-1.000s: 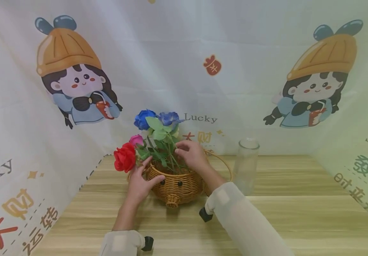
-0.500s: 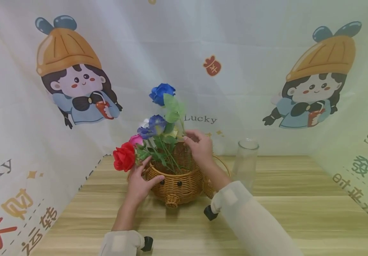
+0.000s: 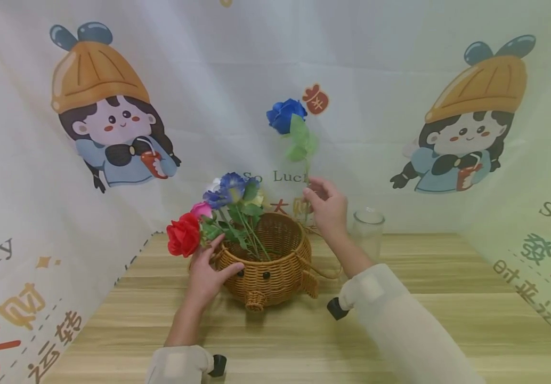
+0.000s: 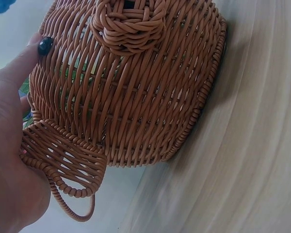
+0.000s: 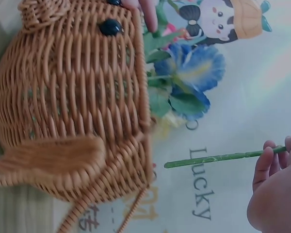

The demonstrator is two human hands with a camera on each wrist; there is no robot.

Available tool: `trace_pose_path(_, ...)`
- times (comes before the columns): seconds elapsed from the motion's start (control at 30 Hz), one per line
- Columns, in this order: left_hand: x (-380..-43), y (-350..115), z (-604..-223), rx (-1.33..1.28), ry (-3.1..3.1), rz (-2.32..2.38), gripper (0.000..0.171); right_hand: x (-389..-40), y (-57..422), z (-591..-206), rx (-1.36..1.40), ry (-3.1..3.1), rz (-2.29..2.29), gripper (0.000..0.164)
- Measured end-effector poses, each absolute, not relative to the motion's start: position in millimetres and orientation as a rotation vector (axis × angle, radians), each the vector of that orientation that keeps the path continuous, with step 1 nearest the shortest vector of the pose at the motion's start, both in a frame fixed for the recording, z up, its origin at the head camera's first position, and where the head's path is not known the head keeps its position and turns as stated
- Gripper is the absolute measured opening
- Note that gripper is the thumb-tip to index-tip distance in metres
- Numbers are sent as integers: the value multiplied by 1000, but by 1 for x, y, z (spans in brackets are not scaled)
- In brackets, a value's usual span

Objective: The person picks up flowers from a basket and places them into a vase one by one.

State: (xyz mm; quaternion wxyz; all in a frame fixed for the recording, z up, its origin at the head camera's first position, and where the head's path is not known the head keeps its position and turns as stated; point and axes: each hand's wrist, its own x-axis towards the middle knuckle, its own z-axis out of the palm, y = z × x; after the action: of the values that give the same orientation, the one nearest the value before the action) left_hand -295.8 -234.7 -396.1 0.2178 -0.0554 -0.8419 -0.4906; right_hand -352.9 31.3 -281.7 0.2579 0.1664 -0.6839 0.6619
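Observation:
A brown wicker basket (image 3: 270, 282) with a pig's snout and black eyes stands on the table. My left hand (image 3: 205, 277) grips its left rim, thumb by one eye; in the left wrist view the palm lies against the wicker ear (image 4: 68, 158). Up to the right of the basket, my right hand (image 3: 328, 208) pinches the stem of a blue artificial rose (image 3: 286, 116). In the right wrist view the green stem's (image 5: 208, 158) lower end hangs free of the rim. Leaning left in the basket are a red rose (image 3: 184, 234), a pink flower (image 3: 201, 209) and a blue-purple flower (image 3: 229, 189).
A tall clear glass vase (image 3: 367, 234) stands right of the basket, partly behind my right forearm. The thin wicker handle (image 3: 325, 274) droops on the basket's right side. A printed cloth (image 3: 256, 64) hangs behind the wood-grain table (image 3: 275, 352).
My right hand has drawn the blue rose up out of the basket and carried it to the right. The blue-purple flower has shifted slightly left. The left hand keeps its place.

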Motion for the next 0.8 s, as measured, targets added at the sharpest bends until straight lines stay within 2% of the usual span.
trace_pose_path(0.8, -296, -235, -395, -137, -2370, -1325, 83, -357, 87, -243, 372, -1740, 1672, 29)
